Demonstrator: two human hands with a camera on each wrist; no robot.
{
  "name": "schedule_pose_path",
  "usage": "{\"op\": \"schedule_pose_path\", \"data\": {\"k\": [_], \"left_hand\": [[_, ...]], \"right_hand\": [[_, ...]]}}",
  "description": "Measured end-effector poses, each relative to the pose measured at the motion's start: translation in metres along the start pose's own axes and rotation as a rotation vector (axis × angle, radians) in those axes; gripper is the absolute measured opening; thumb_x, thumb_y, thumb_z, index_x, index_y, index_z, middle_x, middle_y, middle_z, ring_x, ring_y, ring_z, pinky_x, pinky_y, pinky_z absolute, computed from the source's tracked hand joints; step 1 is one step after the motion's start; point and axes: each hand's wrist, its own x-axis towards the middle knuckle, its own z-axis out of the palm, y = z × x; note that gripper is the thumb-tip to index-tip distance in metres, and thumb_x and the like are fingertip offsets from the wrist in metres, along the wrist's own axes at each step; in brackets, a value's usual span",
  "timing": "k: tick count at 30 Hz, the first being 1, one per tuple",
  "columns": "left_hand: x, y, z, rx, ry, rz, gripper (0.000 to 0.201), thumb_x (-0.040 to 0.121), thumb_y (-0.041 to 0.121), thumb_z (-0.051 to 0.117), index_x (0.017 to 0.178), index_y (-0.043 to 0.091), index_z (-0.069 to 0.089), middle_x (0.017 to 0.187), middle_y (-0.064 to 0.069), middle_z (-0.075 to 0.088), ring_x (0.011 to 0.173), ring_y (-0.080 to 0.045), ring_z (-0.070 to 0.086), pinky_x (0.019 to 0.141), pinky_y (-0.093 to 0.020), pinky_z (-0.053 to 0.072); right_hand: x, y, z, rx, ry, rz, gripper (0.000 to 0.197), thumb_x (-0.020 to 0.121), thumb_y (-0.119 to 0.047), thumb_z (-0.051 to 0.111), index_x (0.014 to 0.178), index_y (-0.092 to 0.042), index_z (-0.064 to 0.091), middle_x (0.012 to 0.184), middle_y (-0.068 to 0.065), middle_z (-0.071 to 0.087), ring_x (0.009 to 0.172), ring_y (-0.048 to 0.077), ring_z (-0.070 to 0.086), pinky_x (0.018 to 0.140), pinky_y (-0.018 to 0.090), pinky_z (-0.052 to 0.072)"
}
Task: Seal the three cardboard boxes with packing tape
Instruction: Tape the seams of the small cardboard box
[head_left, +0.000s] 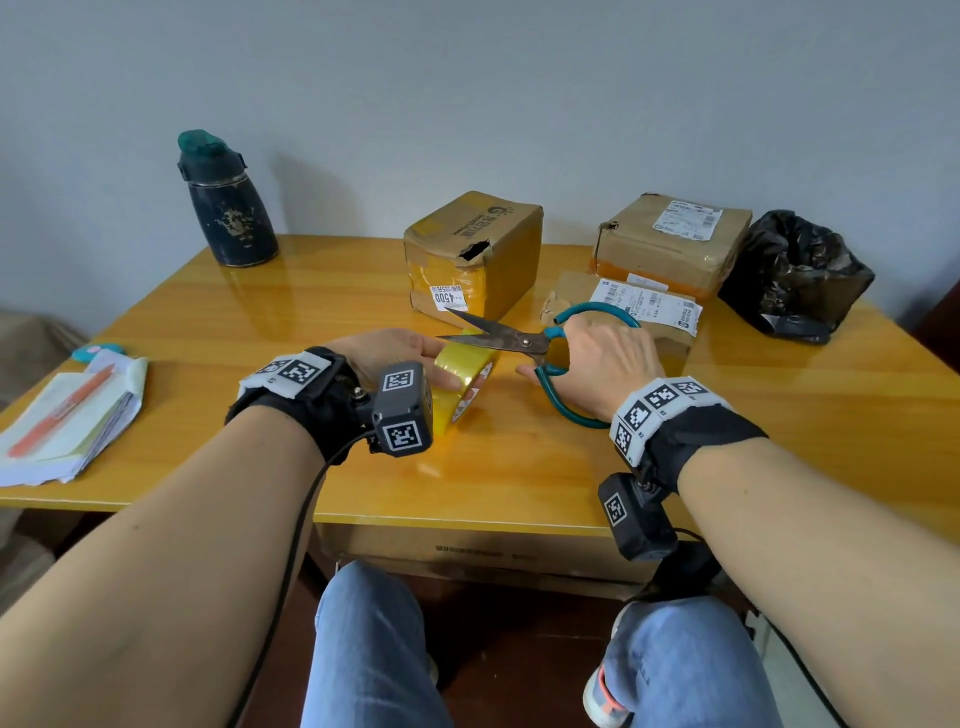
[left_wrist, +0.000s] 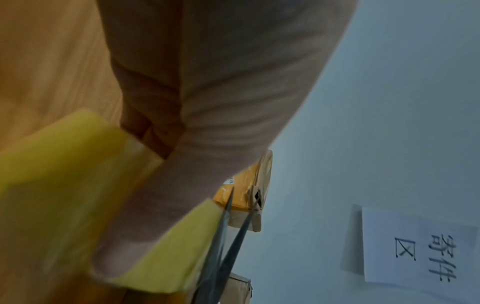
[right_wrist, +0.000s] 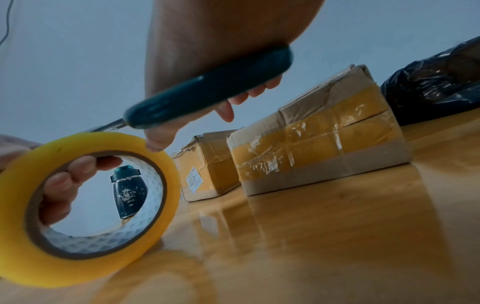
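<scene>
A: Left hand (head_left: 382, 352)?
B: Fingers (right_wrist: 61, 181) curled through the core of the yellow packing-tape roll (head_left: 464, 382), held on edge at table (head_left: 208, 322) centre.
A: Right hand (head_left: 602, 364)?
B: Grips teal-handled steel scissors (head_left: 519, 341), blades parted over the roll. Three brown cardboard boxes (head_left: 472, 254) stand from 12 to 2 o'clock.

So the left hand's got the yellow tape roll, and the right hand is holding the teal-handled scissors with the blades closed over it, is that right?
Not quite: the blades are open, not closed. The head view shows the scissors spread in a V over the tape roll, and the left wrist view shows the same gap. The rest holds: the left hand grips the roll, the right hand the scissors.
</scene>
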Motion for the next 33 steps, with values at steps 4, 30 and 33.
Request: {"op": "schedule_pose_path", "data": {"k": [4, 30, 33], "left_hand": [[-0.011, -0.004, -0.014, 0.185, 0.037, -0.041, 0.054, 0.038, 0.045, 0.094, 0.088, 0.034, 0.078, 0.088, 0.014, 0.075, 0.082, -0.012, 0.071, 0.077, -0.023, 0.054], [0.027, -0.048, -0.016, 0.787, 0.693, -0.167, 0.062, 0.071, 0.029, 0.084, 0.122, 0.009, 0.056, 0.115, -0.007, 0.062, 0.093, -0.023, 0.057, 0.072, -0.031, 0.048], [0.028, -0.051, -0.012, 0.800, 0.675, -0.164, 0.058, 0.070, 0.033, 0.085, 0.115, 0.009, 0.058, 0.109, -0.006, 0.064, 0.088, -0.021, 0.057, 0.069, -0.030, 0.048]], "right_hand": [[0.001, 0.005, 0.001, 0.029, 0.017, 0.083, 0.067, 0.078, -0.081, 0.039, 0.082, -0.015, 0.050, 0.065, -0.002, 0.050, 0.055, 0.018, 0.048, 0.053, 0.027, 0.036], [0.027, -0.062, 0.031, 0.183, -0.398, 0.085, 0.036, 0.083, -0.041, 0.070, 0.073, -0.014, 0.050, 0.078, 0.002, 0.051, 0.064, 0.018, 0.050, 0.050, 0.026, 0.037], [0.028, -0.063, 0.028, 0.252, -0.377, 0.006, 0.028, 0.086, -0.038, 0.067, 0.093, -0.011, 0.062, 0.098, 0.005, 0.058, 0.084, 0.023, 0.059, 0.062, 0.029, 0.044]]}}
